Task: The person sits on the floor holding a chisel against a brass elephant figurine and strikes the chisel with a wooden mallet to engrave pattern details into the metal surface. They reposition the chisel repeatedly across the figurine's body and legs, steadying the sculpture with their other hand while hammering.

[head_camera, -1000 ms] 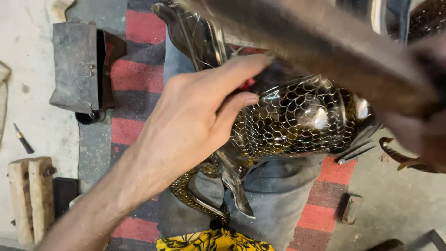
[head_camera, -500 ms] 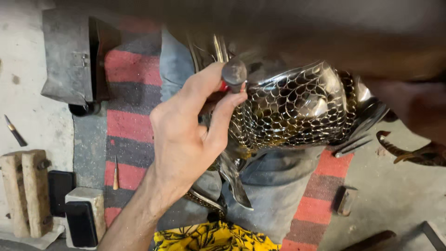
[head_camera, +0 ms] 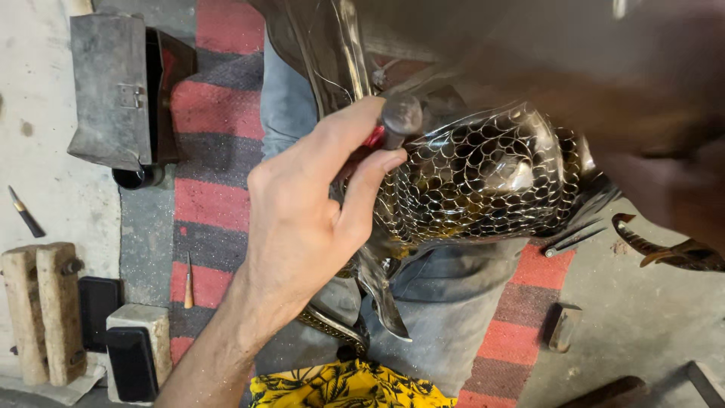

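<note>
My left hand (head_camera: 302, 227) pinches a short metal punch (head_camera: 401, 119) with a round flat head and a red band, its tip set against a shiny metal fish body (head_camera: 483, 181) covered in wire scales. The fish rests on my lap, over blue jeans (head_camera: 453, 302). My right hand (head_camera: 668, 193) is a motion blur at the right; a dark blurred hammer (head_camera: 529, 53) stretches from it across the top, above the punch.
A red and grey striped rug (head_camera: 219, 204) lies under me. On the left are a grey metal box (head_camera: 113, 91), wooden blocks (head_camera: 41, 310), a black-faced block (head_camera: 132, 355) and an awl (head_camera: 189, 283). A curved metal piece (head_camera: 672, 253) and tweezers (head_camera: 574, 238) lie at the right.
My left hand has shifted its grip so the punch head now shows between thumb and fingers. The blurred hammer and right hand have swung across the top right.
</note>
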